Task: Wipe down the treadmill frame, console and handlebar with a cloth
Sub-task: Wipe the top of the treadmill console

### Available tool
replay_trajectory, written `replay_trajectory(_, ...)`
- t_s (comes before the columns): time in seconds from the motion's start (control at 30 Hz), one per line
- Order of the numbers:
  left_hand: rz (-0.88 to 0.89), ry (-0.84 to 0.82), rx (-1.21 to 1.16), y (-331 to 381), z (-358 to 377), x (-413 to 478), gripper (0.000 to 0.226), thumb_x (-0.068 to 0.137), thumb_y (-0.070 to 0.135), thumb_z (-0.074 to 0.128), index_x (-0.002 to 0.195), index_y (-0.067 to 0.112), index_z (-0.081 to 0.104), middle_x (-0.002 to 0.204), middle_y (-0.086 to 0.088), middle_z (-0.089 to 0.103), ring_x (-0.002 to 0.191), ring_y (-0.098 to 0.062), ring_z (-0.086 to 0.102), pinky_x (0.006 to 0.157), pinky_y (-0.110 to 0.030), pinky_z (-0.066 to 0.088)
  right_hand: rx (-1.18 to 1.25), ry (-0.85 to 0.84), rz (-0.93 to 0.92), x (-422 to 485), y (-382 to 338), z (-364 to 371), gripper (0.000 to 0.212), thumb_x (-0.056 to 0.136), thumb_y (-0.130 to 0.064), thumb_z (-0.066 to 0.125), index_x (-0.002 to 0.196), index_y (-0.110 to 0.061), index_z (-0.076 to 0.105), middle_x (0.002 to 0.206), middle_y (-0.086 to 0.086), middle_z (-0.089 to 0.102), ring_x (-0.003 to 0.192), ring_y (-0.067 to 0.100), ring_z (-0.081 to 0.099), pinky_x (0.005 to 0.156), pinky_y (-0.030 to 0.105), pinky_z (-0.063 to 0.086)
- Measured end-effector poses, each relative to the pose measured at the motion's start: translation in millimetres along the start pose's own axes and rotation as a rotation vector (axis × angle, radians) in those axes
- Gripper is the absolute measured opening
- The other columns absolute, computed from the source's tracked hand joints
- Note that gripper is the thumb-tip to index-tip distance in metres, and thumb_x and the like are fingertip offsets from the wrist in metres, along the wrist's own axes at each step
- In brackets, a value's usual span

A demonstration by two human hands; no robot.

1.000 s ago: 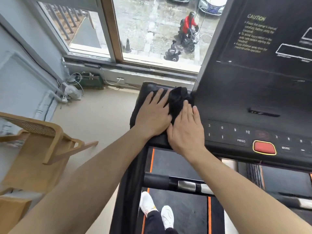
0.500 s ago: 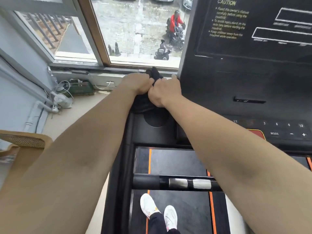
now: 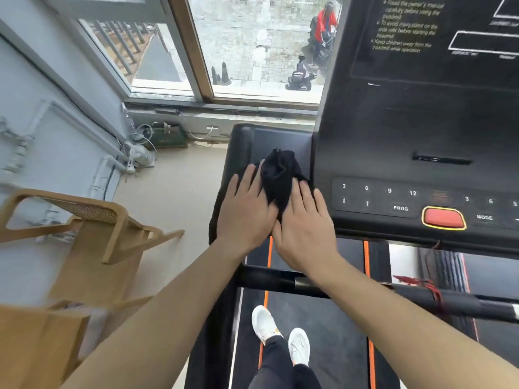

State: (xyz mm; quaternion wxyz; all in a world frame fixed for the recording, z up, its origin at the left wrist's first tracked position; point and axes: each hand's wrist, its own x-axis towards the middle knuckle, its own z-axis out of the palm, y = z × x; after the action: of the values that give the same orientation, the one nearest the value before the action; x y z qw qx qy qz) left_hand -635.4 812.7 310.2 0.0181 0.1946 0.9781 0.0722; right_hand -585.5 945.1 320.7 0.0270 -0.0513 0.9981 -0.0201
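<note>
Looks like a spare room at home w/ a treadmill [image 3: 415, 130] by a big window [image 3: 252, 46] overlooking a paved street w/ parked scooters [image 3: 300, 77]. Wooden chair [image 3: 84, 220] beside it, cables [image 3: 146, 141] along the wall.

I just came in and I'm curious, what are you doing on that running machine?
A person stands on the treadmill and wipes it with a black cloth. Both the left hand and the right hand lie flat on the cloth, pressing it onto the left side tray beside the console. The red button is untouched, and the handlebar sits below the wrists. A wooden chair stands to the left.
</note>
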Motion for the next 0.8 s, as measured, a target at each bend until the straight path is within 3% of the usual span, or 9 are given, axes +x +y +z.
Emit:
replay_trajectory(0.1,-0.018,0.028,-0.006,-0.6,0.3,-1.0,0.064,0.098,0.038,0.024,0.159,0.018,0.021,0.164,-0.001,0.025,0.152,-0.024,0.019,0.122,-0.045,0.018,0.019,0.04,-0.054,4.1,7.8,-2.8,0.065,0.096,-0.041,0.035,0.147,0.0,0.045,0.151,0.019,0.046,0.144,0.034,0.034,0.122,0.046,0.016)
replay_trajectory(0.2,-0.056,0.118,-0.152,-4.8,-5.6,20.0,0.058,0.093,0.031,0.041,0.148,0.013,0.043,0.148,-0.003,0.049,0.138,-0.025,0.042,0.116,-0.043,0.03,0.117,0.19,-0.061,20.6,18.3,-5.8,0.05,0.09,-0.035,0.051,0.127,-0.003,0.061,0.125,0.012,0.066,0.125,0.03,0.056,0.115,0.046,0.033)
replay_trajectory(0.3,-0.153,0.207,-0.419,-12.7,-20.2,40.3,0.031,0.089,0.025,0.056,0.118,0.016,0.059,0.112,0.0,0.064,0.104,-0.023,0.058,0.093,-0.036,0.045,0.272,0.407,0.027,38.3,21.4,-15.9,0.045,0.082,-0.021,0.067,0.124,-0.005,0.058,0.106,0.01,0.068,0.085,0.03,0.065,0.089,0.041,0.05)
replay_trajectory(0.37,-0.221,0.222,-0.571,-17.5,-29.1,45.0,0.037,0.086,0.029,0.064,0.121,0.019,0.056,0.116,0.004,0.062,0.105,-0.016,0.056,0.088,-0.029,0.045,0.306,0.475,0.043,52.1,21.6,-22.1,0.047,0.079,-0.01,0.071,0.124,-0.011,0.057,0.104,0.01,0.065,0.066,0.032,0.059,0.065,0.036,0.046)
replay_trajectory(0.43,-0.257,0.266,-0.606,-20.3,-34.6,35.7,0.056,0.083,0.03,0.069,0.134,0.018,0.05,0.13,0.002,0.057,0.118,-0.013,0.051,0.094,-0.023,0.038,0.184,0.443,-0.032,64.8,22.8,-21.4,0.034,0.079,-0.006,0.071,0.111,-0.014,0.064,0.105,0.011,0.063,0.067,0.033,0.058,0.059,0.037,0.042)
replay_trajectory(0.53,-0.103,0.349,-0.351,-22.7,-24.9,6.9,0.054,0.082,0.024,0.067,0.135,0.017,0.056,0.134,-0.002,0.056,0.12,-0.022,0.049,0.099,-0.03,0.044,-0.039,0.309,-0.076,82.1,25.5,-18.9,0.004,0.083,-0.016,0.07,0.086,-0.015,0.071,0.11,0.009,0.061,0.089,0.031,0.054,0.072,0.042,0.04)
replay_trajectory(0.63,0.063,0.352,-0.207,-26.6,-3.5,-6.2,0.038,0.086,0.021,0.061,0.123,0.014,0.069,0.129,-0.005,0.065,0.113,-0.029,0.056,0.097,-0.042,0.047,-0.132,0.192,-0.165,89.3,18.2,-19.7,0.012,0.083,-0.014,0.066,0.073,-0.012,0.073,0.103,0.01,0.061,0.087,0.032,0.054,0.072,0.041,0.037)
replay_trajectory(0.73,0.112,0.35,-0.184,-28.1,2.9,5.0,0.036,0.088,0.02,0.06,0.119,0.007,0.071,0.126,-0.009,0.067,0.112,-0.03,0.059,0.1,-0.042,0.047,-0.095,0.126,-0.223,86.9,14.2,-25.4,0.006,0.08,-0.008,0.065,0.077,-0.006,0.069,0.101,0.016,0.059,0.082,0.033,0.055,0.069,0.04,0.039)
replay_trajectory(0.8,0.147,0.34,-0.177,-29.1,1.2,15.9,0.036,0.088,0.021,0.057,0.116,0.004,0.071,0.124,-0.012,0.067,0.113,-0.03,0.06,0.102,-0.042,0.047,-0.03,0.066,-0.191,83.4,15.5,-27.3,0.015,0.084,-0.011,0.061,0.095,-0.004,0.068,0.116,0.019,0.056,0.082,0.035,0.059,0.066,0.04,0.041)
